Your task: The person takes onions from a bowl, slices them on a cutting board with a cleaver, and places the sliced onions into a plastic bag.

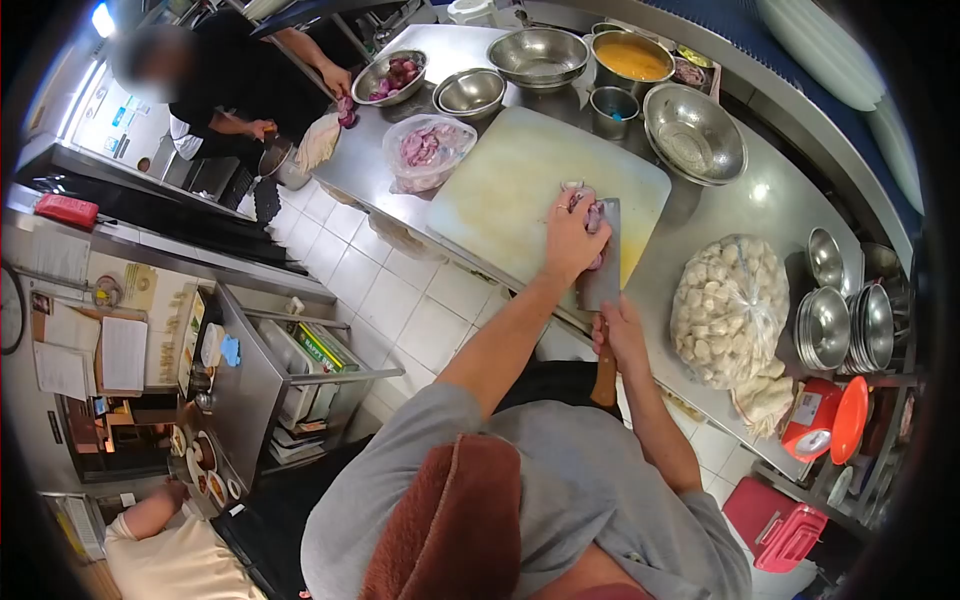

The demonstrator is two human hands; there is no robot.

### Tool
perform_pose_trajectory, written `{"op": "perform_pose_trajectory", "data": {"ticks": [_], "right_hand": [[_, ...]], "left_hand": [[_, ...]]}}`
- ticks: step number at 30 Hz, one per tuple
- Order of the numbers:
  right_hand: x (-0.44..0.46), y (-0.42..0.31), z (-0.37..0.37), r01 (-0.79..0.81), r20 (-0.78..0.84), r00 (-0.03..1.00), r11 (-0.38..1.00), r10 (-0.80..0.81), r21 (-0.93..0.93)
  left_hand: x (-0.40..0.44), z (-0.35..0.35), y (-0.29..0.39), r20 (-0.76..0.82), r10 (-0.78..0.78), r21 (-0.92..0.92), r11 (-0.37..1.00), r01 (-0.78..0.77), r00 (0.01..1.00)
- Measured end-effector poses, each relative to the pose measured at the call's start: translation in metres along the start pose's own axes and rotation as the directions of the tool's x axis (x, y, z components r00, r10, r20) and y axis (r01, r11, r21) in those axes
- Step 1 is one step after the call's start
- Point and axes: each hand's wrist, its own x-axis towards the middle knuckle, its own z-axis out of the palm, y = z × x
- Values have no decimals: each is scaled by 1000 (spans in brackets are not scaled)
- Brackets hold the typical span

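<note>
My left hand [574, 242] is closed over purple-skinned onions [578, 190] on a large pale cutting board [505, 190]. Its curled fingers press them down right beside the wide blade of a cleaver [605, 275]. The wooden handle of that cleaver is in the closed grip of my right hand [622, 335], near the board's front edge. The blade lies against the right side of the onions; my left fingers partly hide them. A clear plastic bag of cut onion [427, 145] sits at the board's left side.
Metal bowls [695, 133] and a pot of orange liquid [633, 58] line the counter's back. A bag of peeled garlic [728, 310], stacked bowls [825, 328] and a red scale [812, 420] stand right. A co-worker [235, 85] handles onions at left; another person [175, 550] is lower left.
</note>
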Motion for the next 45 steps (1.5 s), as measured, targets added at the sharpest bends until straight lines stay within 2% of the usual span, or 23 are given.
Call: {"op": "perform_pose_trajectory", "data": {"ticks": [3,4,6,11,15,16,18,19,21,23,24,26,29,31,33,34,36,40,42,43,45], "right_hand": [[-3,-8,10,-15,10,1000,998,14,61],[-6,-7,13,-21,8,1000,994,21,109],[-8,-4,12,-10,9,1000,994,9,106],[-26,-23,15,25,-53,998,994,-19,111],[-32,-51,45,32,-79,996,998,-27,60],[-29,-57,58,43,-36,998,998,-42,34],[-20,-66,89,59,-10,998,998,-59,5],[-13,-71,109,40,28,999,999,-40,14],[8,-77,150,19,69,997,1000,-20,21],[37,-77,189,-34,169,985,999,31,15],[53,-78,206,-28,161,987,999,24,23],[81,-81,238,-86,251,965,996,77,26],[108,-94,271,-146,256,960,984,115,104],[119,-98,278,-116,247,966,986,83,121],[125,-101,280,-168,235,965,965,119,202],[127,-103,279,-160,220,969,965,113,209],[130,-105,270,-188,223,963,968,148,168],[114,-114,253,-187,240,958,976,156,113],[99,-122,246,-217,234,953,972,190,93],[92,-124,244,-217,228,955,971,190,96],[82,-131,241,-200,196,963,978,185,60]], "left_hand": [[4,2,-4,-44,-44,-81,996,41,998],[2,-2,-2,-8,-60,-108,992,58,998],[5,-4,0,24,-67,-133,989,69,997],[10,-3,23,-63,-4,-239,971,-11,998],[33,-34,28,-79,-59,-326,945,30,995],[38,-44,18,-71,-55,-334,942,28,996],[52,-68,-7,-166,-70,-270,963,23,984],[60,-82,-22,-159,-71,-280,960,24,985],[79,-118,-59,-213,-91,-151,987,59,973],[101,-159,-91,-151,-176,-147,977,154,973],[111,-172,-111,-144,-167,-149,978,145,976],[128,-187,-155,-190,-132,25,990,140,973],[153,-198,-193,-70,-127,72,989,132,989],[168,-194,-206,-32,-85,85,993,88,996],[178,-187,-216,23,-64,152,987,60,998],[182,-183,-220,33,-55,141,989,50,998],[190,-177,-230,97,-6,243,970,-18,995],[197,-170,-246,124,66,185,979,-88,990],[194,-171,-251,47,221,249,942,-226,974],[193,-172,-253,51,223,244,943,-228,974],[200,-177,-254,89,200,89,974,-207,976]]}}
